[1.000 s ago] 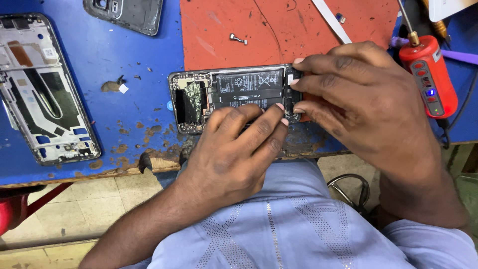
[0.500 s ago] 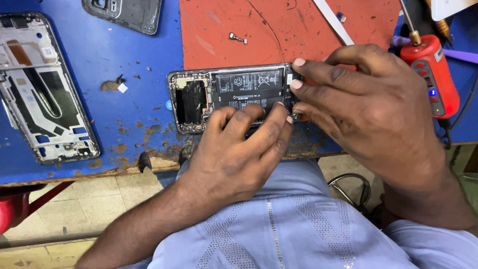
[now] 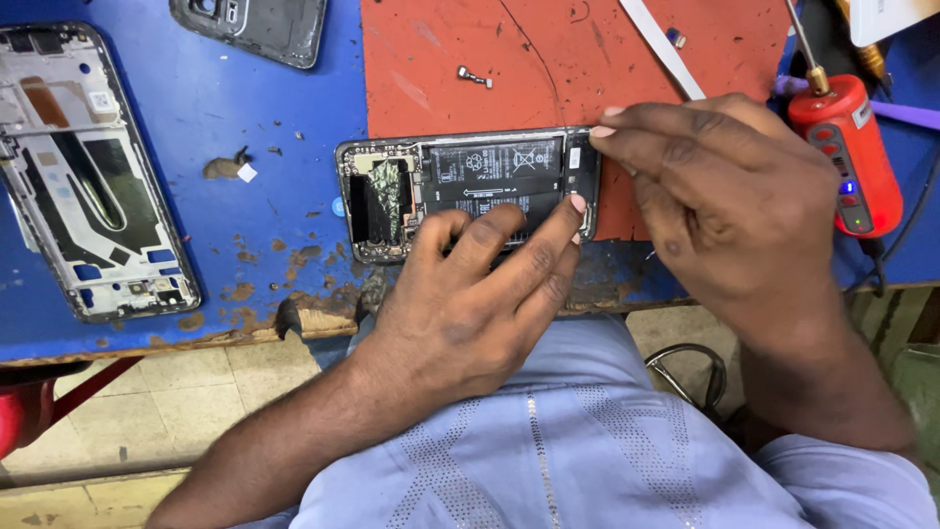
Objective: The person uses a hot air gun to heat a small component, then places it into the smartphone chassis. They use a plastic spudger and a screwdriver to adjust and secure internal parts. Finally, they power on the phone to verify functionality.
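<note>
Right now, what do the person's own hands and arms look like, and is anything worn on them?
Both hands, left hand and right hand, are bare: no gloves, rings or watch visible. Nails are short. The forearms are uncovered too; a pale blue shirt with small dotted lines shows below them.

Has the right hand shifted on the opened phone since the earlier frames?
Yes. The right hand has slid slightly rightward toward the red tool; its fingers now touch only the opened phone's right end.

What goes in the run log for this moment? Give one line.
left hand: fingers pressing opened phone | right hand: fingertips at phone's right end | red electric screwdriver: lying beside
</note>
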